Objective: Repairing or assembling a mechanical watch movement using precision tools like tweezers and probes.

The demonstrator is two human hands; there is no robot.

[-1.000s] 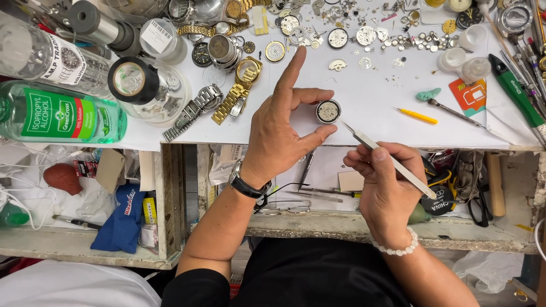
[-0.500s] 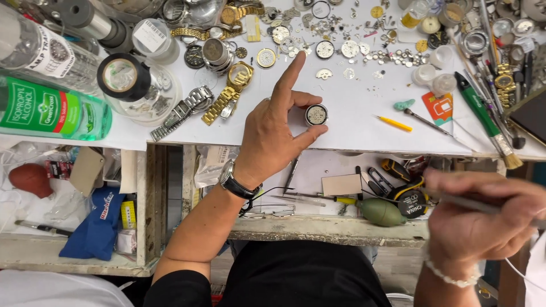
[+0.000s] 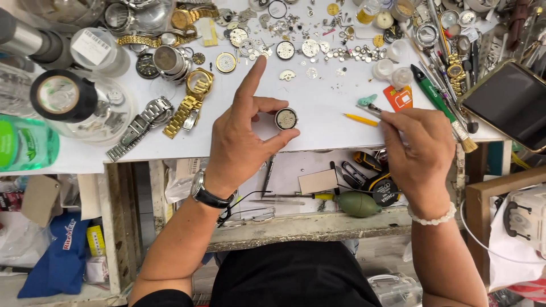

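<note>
Centre frame, our left hand [image 3: 242,145] pinches the watch movement [image 3: 286,118] steady on the bench [image 3: 318,108]; right hand [image 3: 418,150] grips a tool [image 3: 371,107] beside it.

A single head-worn camera looks steeply down from close above onto the worktop [image 3: 318,122] and both hands.

Dark blank screen [image 3: 513,104], rectangular with a gold rim, lies tilted at the desk's [image 3: 318,113] right edge. Small orange card [image 3: 400,96] with a white patch lies on the desk, just left of a green-handled tool. White barcode label [image 3: 93,46] sits on a clear round container, top left. Green label [image 3: 23,142] wraps a bottle at far left. Blue printed bag [image 3: 60,256] below left.
</note>
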